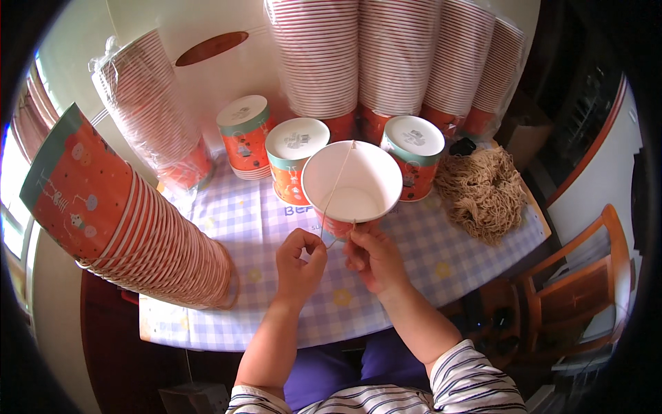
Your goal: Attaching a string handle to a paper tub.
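Note:
A paper bucket (376, 181) with a white inside and a red-orange outside stands upright in front of me, open at the top. From its far rim a thin tan cord (339, 181) runs across the mouth to the near side. My left hand (301, 265) is closed in a pinch on this cord, just off the bucket's near left side. My right hand (376, 259) pinches the cord at the near wall, right below the rim, with its fingertips close to the bucket. Fingers partly hide the cord's end there.
Left stands a tall leaning stack of orange buckets (96, 200). Upside-down buckets (298, 141) sit behind the open one. Plastic-wrapped bucket stacks (317, 62) line the back. A heap of tan cords (486, 193) lies right on the checked tablecloth (234, 259). A wooden chair (579, 283) stands beyond.

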A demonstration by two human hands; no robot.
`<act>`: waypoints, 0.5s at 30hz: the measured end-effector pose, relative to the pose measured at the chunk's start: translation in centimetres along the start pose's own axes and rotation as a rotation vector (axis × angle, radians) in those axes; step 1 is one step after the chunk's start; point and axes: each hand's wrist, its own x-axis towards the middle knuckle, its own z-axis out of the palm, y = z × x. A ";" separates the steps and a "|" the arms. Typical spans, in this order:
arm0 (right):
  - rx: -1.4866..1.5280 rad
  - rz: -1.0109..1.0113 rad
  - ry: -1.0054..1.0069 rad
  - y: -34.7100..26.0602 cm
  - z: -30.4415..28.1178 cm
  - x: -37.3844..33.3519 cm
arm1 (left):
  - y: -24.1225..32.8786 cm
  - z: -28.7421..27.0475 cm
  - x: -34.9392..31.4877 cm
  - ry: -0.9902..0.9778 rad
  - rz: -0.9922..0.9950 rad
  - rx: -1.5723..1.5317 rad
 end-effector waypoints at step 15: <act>0.367 0.190 -0.279 1.6 -2.5 0.4 | -0.3 -0.5 0.2 -0.235 -0.122 -0.280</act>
